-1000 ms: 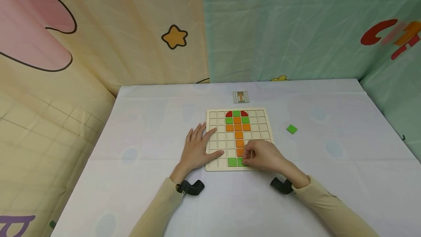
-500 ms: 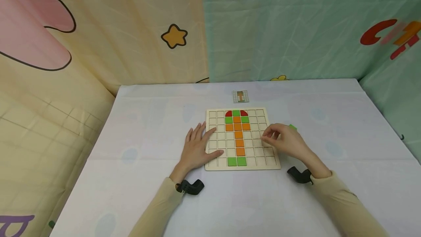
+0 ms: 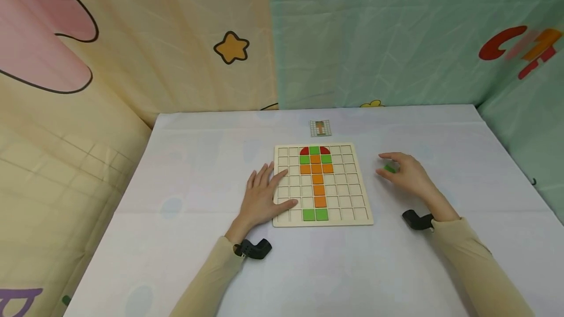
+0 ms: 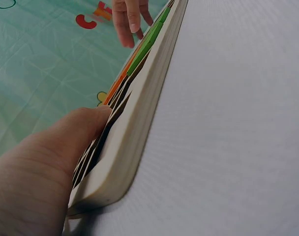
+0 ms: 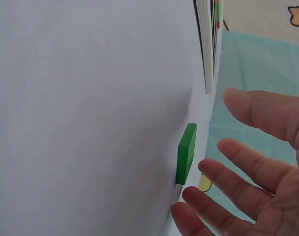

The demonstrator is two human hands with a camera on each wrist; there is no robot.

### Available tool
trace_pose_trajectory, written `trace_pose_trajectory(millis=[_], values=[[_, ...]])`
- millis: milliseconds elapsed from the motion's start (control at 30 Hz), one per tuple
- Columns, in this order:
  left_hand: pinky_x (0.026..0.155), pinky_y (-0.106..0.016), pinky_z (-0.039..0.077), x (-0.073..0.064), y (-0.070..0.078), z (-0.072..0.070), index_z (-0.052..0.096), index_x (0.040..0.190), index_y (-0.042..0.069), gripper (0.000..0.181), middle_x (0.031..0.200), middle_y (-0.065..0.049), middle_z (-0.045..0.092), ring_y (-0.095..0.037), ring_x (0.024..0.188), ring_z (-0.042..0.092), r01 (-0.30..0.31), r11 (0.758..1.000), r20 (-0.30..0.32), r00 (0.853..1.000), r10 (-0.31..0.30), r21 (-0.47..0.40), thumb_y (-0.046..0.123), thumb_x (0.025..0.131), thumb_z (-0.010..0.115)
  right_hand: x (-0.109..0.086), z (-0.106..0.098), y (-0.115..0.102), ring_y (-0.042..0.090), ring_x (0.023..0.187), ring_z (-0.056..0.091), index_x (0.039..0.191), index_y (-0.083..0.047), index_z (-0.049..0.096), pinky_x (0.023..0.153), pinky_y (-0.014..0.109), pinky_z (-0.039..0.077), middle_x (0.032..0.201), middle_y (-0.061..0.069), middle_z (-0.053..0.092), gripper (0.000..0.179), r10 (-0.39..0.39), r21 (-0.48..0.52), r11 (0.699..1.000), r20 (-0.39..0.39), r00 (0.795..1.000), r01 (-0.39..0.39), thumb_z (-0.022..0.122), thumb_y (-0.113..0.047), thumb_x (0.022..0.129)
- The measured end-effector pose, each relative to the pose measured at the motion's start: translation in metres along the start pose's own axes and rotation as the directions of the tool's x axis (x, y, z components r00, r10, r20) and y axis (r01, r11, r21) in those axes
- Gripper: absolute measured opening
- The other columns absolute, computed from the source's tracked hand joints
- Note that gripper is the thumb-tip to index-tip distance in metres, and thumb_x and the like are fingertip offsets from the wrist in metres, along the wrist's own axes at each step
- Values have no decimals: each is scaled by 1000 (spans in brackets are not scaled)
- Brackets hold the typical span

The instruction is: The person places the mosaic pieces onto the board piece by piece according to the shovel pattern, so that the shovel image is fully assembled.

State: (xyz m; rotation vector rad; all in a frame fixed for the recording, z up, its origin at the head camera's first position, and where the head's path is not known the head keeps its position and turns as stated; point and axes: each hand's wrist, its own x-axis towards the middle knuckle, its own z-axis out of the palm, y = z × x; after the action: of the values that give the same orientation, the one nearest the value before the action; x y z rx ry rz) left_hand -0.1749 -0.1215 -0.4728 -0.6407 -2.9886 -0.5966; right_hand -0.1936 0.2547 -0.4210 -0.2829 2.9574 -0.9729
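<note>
A pale wooden grid board (image 3: 345, 190) lies on the table. My left hand (image 3: 259, 202) rests on its left edge, fingers spread; in the left wrist view the thumb (image 4: 85, 125) lies over the board's rim. Orange tiles (image 3: 318, 179) form a column, with green tiles (image 3: 309, 215) at its foot and red rounded tiles (image 3: 304, 151) at the top corners. To the right of the board my right hand (image 3: 411, 176) hovers at a loose green tile (image 5: 185, 155), thumb and fingers parted around it. In the right wrist view the fingers stand apart from that tile.
A small printed card (image 3: 320, 128) with a grid pattern lies behind the board. The white tablecloth (image 3: 308, 268) covers the table. Patterned curtains (image 3: 374, 38) hang at the back and sides. Each wrist carries a black camera mount (image 3: 253, 249).
My right hand has moved right, from the board's bottom row to the loose green tile, and its fingers have parted. Two green tiles show in the bottom row. My left hand has stayed in place.
</note>
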Motion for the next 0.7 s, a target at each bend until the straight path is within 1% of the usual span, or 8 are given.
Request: trace_pose_trajectory(millis=[67,133,267,500,700], values=[[112,-43,-4,0,0,0,36,147,23,81,156,-11,14,-24,143,4,-1,1000,-2,1000,1,3,68,81,53,1,0,3,48,118,43,124,10,55,95,59,34,127,34,49,46,11,-9,1000,14,1000,-11,68,-14,87],[112,-43,-4,0,0,1,36,147,23,81,156,-11,14,-24,143,4,0,1000,-2,1000,0,6,68,81,53,2,0,6,47,113,46,124,11,54,92,58,37,124,34,49,46,17,-23,1000,20,1000,-16,68,-13,87],[112,-42,-4,0,0,1,36,147,24,81,157,-10,13,-23,143,3,5,1000,5,1000,-5,5,68,81,53,2,-1,8,44,102,48,120,11,57,84,55,39,115,33,52,44,21,-63,998,25,999,-20,69,-14,86],[112,-42,-4,0,0,0,36,147,24,80,157,-10,14,-24,143,3,1,1000,1,1000,-1,-4,68,82,53,0,-1,10,36,90,48,113,9,64,74,48,40,104,26,54,37,14,-134,991,39,999,-8,71,-12,84],[112,-42,-4,-1,0,0,36,147,24,81,157,-10,14,-24,143,3,1,1000,-4,1000,-1,-7,68,81,53,-2,0,13,34,86,52,109,9,65,71,46,41,97,23,56,34,-13,-119,993,22,1000,16,72,-9,82]])
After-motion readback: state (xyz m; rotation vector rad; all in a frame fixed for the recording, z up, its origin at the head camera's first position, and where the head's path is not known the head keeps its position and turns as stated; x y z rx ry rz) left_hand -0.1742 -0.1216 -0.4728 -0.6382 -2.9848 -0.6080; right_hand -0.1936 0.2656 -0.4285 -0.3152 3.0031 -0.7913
